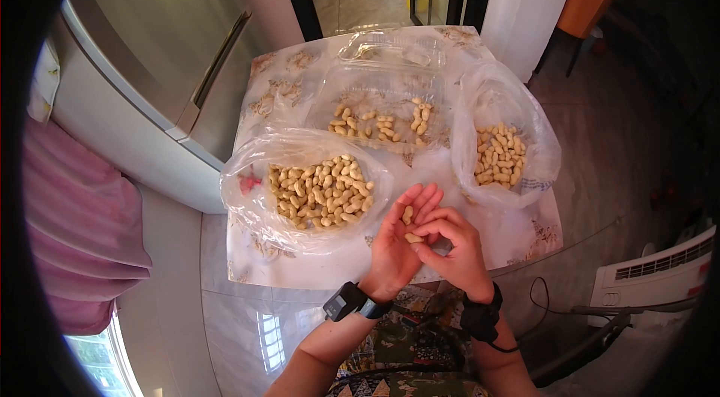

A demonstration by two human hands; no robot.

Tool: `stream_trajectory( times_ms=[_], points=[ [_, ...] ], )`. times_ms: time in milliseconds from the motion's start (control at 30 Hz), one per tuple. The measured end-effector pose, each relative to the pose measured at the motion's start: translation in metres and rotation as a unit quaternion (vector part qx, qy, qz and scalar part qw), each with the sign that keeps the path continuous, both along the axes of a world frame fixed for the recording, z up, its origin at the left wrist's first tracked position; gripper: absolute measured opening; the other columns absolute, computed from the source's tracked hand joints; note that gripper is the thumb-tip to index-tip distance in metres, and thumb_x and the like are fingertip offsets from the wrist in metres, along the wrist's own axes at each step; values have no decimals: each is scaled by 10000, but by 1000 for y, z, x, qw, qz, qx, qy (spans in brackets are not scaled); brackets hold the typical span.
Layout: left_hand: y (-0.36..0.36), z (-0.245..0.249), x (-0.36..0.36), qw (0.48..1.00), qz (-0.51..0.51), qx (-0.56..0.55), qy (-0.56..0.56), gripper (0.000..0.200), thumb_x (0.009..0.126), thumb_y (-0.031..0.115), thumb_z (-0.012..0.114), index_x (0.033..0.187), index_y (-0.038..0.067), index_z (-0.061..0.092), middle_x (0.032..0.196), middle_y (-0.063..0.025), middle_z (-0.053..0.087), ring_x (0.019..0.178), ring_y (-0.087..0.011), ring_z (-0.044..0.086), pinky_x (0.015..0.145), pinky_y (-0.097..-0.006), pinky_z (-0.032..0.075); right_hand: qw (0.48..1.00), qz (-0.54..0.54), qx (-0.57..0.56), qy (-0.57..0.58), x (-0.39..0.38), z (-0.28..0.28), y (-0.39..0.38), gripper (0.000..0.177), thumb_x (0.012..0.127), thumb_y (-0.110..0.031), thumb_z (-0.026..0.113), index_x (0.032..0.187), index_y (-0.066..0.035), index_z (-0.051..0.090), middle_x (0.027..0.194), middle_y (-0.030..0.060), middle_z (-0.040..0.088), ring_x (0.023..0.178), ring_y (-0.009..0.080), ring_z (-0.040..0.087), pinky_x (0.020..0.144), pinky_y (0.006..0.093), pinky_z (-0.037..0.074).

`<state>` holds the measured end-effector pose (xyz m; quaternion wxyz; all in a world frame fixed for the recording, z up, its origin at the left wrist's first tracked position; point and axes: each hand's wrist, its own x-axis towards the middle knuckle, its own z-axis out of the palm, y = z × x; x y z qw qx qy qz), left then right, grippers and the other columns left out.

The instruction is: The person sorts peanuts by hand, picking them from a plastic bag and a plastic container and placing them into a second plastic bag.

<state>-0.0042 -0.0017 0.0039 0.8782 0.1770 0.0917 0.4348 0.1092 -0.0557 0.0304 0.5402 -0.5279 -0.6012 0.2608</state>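
Note:
My left hand (396, 251) is turned palm up and cupped, with an unshelled peanut (407, 215) lying on it near the fingers. Over that palm, my right hand (452, 243) pinches a second peanut (414, 238) between thumb and forefinger. Left of my hands, an opened clear plastic bag (247, 160) holds a large heap of peanuts (322, 193). To the right, another plastic bag (536, 123) contains a smaller heap (500, 157). Behind my hands is a clear plastic clamshell box (386, 85) with its lid raised, with several peanuts in separate groups in its compartments.
The patterned tablecloth (300, 269) covers the table under the bags and box. A fridge (157, 37) stands close on the left, with a pink cloth (82, 224) nearer me. An orange chair (586, 1) and a white appliance (652, 269) are to the right.

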Motion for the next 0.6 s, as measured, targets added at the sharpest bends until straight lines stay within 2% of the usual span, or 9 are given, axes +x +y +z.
stream_trajectory(
  times_ms=[67, 167, 233, 600],
  points=[
    [0, 0, 1, 1000, 1, 2, -1, 490, 1024, 355, 356, 1412, 56, 370, 1484, -127, 369, 1391, -257, 324, 1126, -395, 287, 1000, -4, -5, 2, 1, -1, 0, 208, 701, 43, 728, 887, -11, 652, 948, 61, 615, 801, 153, 613, 678, 264, 492],
    [0, 0, 1, 1000, 4, 3, -4, 496, 1021, 362, 363, 1408, 51, 373, 1483, -132, 368, 1393, -261, 322, 1128, -409, 283, 1000, -3, 18, 5, 2, -3, 2, 195, 736, 44, 716, 904, -15, 636, 914, 61, 620, 725, 152, 611, 635, 255, 501],
    [-1, 0, 1, 1000, 5, -4, -2, 493, 1014, 378, 374, 1398, 71, 401, 1490, -139, 359, 1405, -283, 300, 1139, -457, 263, 999, -7, 31, -7, 3, -4, 2, 186, 748, 44, 710, 904, -18, 630, 880, 60, 628, 721, 149, 611, 630, 255, 495],
    [0, 0, 2, 1000, 7, -5, -16, 500, 1012, 386, 378, 1392, 63, 407, 1489, -149, 358, 1408, -295, 291, 1138, -463, 261, 999, -31, 15, 19, 4, -9, -1, 193, 756, 44, 697, 928, -24, 641, 863, 62, 628, 713, 147, 604, 636, 253, 487]
  ],
)
